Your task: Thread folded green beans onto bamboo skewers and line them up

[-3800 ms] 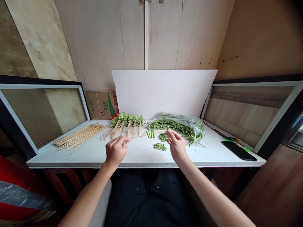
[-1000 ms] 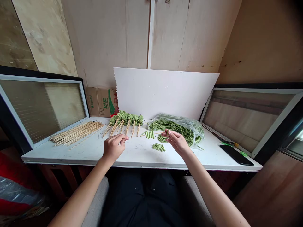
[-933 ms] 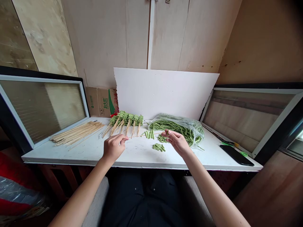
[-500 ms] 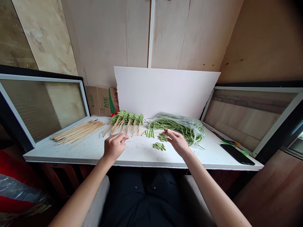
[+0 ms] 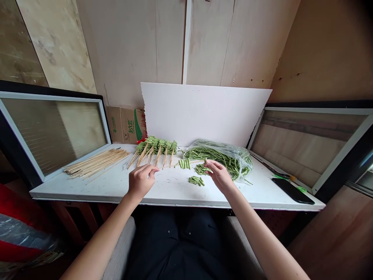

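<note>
My left hand (image 5: 142, 179) is closed on one end of a thin wooden skewer (image 5: 169, 167), held level above the white table. Several short green bean pieces (image 5: 184, 163) are threaded side by side along its middle. At the skewer's other end my right hand (image 5: 218, 174) pinches a small green bean piece (image 5: 205, 160) between thumb and fingers. Below lie two small heaps of cut bean pieces, the nearer heap (image 5: 196, 180) and the farther heap (image 5: 201, 169), partly behind my right fingers. A stack of filled skewers (image 5: 159, 146) rests behind my left hand.
Long green beans in a clear plastic bag (image 5: 221, 155) lie at the back right. Bare skewers (image 5: 97, 162) are spread at the left. A black phone (image 5: 293, 190) lies at the right edge of the white table (image 5: 171, 192). A cardboard box (image 5: 125, 124) stands behind.
The small bean piece in my right fingers shows more clearly at the skewer's end. Both hands have hardly moved, and the view has shifted very slightly.
</note>
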{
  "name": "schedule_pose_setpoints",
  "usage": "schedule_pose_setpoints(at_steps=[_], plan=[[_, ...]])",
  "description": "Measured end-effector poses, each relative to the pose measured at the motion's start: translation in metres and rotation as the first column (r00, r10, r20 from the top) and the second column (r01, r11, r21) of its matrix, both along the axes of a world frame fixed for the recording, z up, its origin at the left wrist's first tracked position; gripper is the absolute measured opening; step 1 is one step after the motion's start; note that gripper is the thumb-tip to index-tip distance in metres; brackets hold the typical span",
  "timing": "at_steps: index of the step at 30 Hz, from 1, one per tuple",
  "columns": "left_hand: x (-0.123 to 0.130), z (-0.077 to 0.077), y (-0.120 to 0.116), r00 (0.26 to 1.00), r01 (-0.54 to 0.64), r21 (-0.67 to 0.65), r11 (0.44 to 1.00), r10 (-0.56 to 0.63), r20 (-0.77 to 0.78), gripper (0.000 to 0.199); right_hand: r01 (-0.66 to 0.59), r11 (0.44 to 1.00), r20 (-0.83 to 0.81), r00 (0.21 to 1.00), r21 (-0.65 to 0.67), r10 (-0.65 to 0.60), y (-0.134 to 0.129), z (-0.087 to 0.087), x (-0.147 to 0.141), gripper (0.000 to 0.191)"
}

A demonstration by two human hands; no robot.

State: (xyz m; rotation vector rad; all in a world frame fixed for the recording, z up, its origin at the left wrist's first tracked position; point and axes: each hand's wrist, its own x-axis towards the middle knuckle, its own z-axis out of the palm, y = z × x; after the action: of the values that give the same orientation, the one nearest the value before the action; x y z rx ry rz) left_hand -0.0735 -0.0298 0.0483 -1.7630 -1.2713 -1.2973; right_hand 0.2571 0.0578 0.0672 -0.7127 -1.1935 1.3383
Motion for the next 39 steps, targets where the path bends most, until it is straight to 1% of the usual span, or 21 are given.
schedule_pose_setpoints(at_steps=[6, 12, 15, 19, 22, 28, 31, 33, 35, 36, 37, 39], plan=[[0.001, -0.001, 0.0, 1.0, 0.014, 0.019, 1.0, -0.014, -0.024, 0.029, 0.017, 1.0, 0.012, 1.0, -0.007, -0.017, -0.002, -0.004, -0.005, 0.035], [0.0, 0.0, -0.001, 0.999, 0.001, 0.05, 0.999, 0.001, -0.041, 0.031, 0.049, 0.999, 0.046, 0.998, 0.021, -0.05, -0.004, -0.008, -0.011, 0.034], [0.005, -0.001, -0.002, 0.998, 0.019, 0.052, 0.998, -0.016, -0.053, 0.031, 0.063, 0.997, 0.079, 0.995, 0.037, -0.066, -0.005, -0.012, -0.016, 0.035], [0.019, -0.006, -0.002, 0.994, 0.081, 0.032, 0.996, -0.079, -0.071, 0.027, 0.05, 0.998, 0.127, 0.99, 0.048, -0.056, -0.008, -0.019, -0.026, 0.04], [0.024, -0.008, -0.002, 0.995, 0.082, 0.035, 0.996, -0.08, -0.058, 0.027, 0.047, 0.999, 0.12, 0.992, 0.018, -0.049, -0.008, -0.025, -0.033, 0.042], [0.016, -0.007, 0.0, 0.996, 0.053, 0.056, 0.997, -0.049, -0.079, 0.026, 0.011, 0.999, 0.154, 0.988, -0.053, -0.003, -0.006, -0.032, -0.035, 0.044], [0.012, -0.007, 0.001, 0.996, 0.04, 0.051, 0.998, -0.036, -0.08, 0.026, -0.028, 1.0, 0.237, 0.971, 0.004, 0.026, -0.006, -0.028, -0.03, 0.044], [0.008, -0.008, 0.002, 0.998, 0.02, 0.039, 0.999, -0.018, -0.061, 0.026, -0.061, 0.994, 0.336, 0.942, 0.091, 0.027, -0.003, -0.024, -0.023, 0.044], [0.003, -0.009, 0.004, 1.0, -0.009, 0.017, 1.0, 0.009, -0.03, 0.026, -0.067, 0.977, 0.463, 0.886, 0.201, -0.034, 0.003, -0.024, -0.014, 0.042], [0.0, -0.009, 0.005, 1.0, -0.022, 0.005, 1.0, 0.022, -0.016, 0.026, -0.059, 0.964, 0.535, 0.84, 0.26, -0.093, 0.008, -0.025, -0.01, 0.039], [-0.003, -0.01, 0.006, 0.999, -0.033, -0.005, 0.999, 0.033, -0.005, 0.026, -0.045, 0.946, 0.607, 0.776, 0.322, -0.169, 0.013, -0.028, -0.005, 0.036], [-0.007, -0.011, 0.007, 0.999, -0.046, -0.022, 0.999, 0.046, 0.008, 0.025, -0.049, 0.908, 0.733, 0.609, 0.415, -0.303, 0.024, -0.038, 0.004, 0.027]])
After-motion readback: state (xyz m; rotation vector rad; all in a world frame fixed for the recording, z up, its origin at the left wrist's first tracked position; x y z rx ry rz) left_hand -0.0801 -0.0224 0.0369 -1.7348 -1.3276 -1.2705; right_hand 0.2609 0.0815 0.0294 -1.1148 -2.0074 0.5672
